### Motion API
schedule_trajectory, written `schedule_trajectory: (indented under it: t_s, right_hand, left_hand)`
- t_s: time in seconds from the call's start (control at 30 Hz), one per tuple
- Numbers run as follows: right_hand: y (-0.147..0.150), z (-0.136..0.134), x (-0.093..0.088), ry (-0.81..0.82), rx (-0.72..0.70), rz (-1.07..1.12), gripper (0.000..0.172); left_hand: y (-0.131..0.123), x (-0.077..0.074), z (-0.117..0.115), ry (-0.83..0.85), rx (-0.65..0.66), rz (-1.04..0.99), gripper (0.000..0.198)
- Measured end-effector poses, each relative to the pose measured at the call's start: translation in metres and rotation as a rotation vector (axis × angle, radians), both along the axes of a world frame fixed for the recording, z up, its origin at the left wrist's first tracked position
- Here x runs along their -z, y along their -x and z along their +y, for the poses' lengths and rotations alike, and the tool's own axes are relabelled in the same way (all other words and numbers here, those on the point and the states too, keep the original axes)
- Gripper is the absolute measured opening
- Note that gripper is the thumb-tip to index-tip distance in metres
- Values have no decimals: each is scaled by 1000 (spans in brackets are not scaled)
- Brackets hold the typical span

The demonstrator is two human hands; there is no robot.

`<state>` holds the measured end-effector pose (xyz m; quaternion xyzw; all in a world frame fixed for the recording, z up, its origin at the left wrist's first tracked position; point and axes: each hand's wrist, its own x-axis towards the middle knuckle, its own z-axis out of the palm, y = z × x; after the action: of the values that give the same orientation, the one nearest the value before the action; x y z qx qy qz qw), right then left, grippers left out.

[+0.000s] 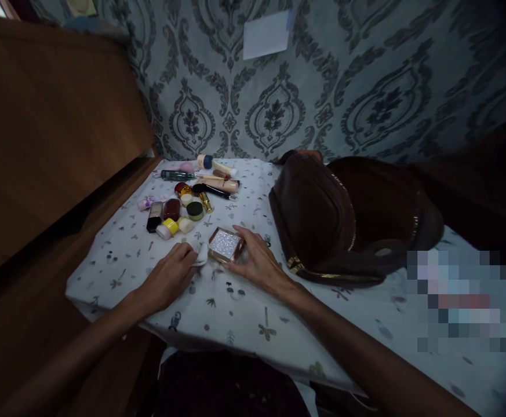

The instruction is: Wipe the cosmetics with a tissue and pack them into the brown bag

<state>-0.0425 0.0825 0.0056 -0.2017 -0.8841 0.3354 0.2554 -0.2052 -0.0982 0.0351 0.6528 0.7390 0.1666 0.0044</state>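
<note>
My right hand is cupped on the glittered compact, with the fingers a little spread along its far and right edges. My left hand is curled, and its fingertips pinch a small white wipe that touches the compact's left corner. To me this looks like wiping the case clean.

To do that well, I would grip with the right hand only by the gold rim and leave the sparkling face bare for the wipe. I would make short, light strokes from the left corner toward my right fingers. That way the case is pushed into my grip and not out of it. A hard rub could snag the wipe on the glitter.

The compact sits between my two hands, under the right fingertips and just ahead of the left knuckles, on the printed cloth of the worktop. I cannot tell whether it lies flat or is raised a touch. The heap of cosmetics lies beyond my left hand, near but apart. The brown bag lies just to the right of my right wrist.
</note>
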Motion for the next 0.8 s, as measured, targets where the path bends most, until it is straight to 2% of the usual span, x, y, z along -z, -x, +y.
schedule_trajectory:
  t_s: [0.07, 0.17, 0.27, 0.37, 0.47, 0.63, 0.7, 0.8]
  right_hand:
    - [-2, 1, -1, 25, -2, 13, 84]
    - [-4, 0, -4, 55, -29, 26, 85]
    - [-4, 0, -7, 72, -51, 18, 87]
    - [-4, -2, -10, 72, -45, 17, 93]
    - [-4, -4, -11, 64, -48, 37, 95]
    - [-4, -4, -9, 71, -65, 78, 95]
    - [-4, -2, -7, 63, -77, 83, 95]
    - [-4, -1, -6, 42, -79, 86, 95]
  left_hand:
    - [5, -9, 2, 4, 8, -79, 14]
    - [13, -25, 11, -57, -48, -153, 10]
    - [18, -32, 28, -147, -91, -171, 17]
    - [15, -29, 49, -201, -72, -128, 32]
    - [6, -21, 66, -118, -99, -49, 39]
    - [-9, -16, 73, -9, -144, 88, 41]
    - [-9, -13, 71, -52, -122, 55, 42]
    - [-1, -7, 69, -198, -70, -102, 39]
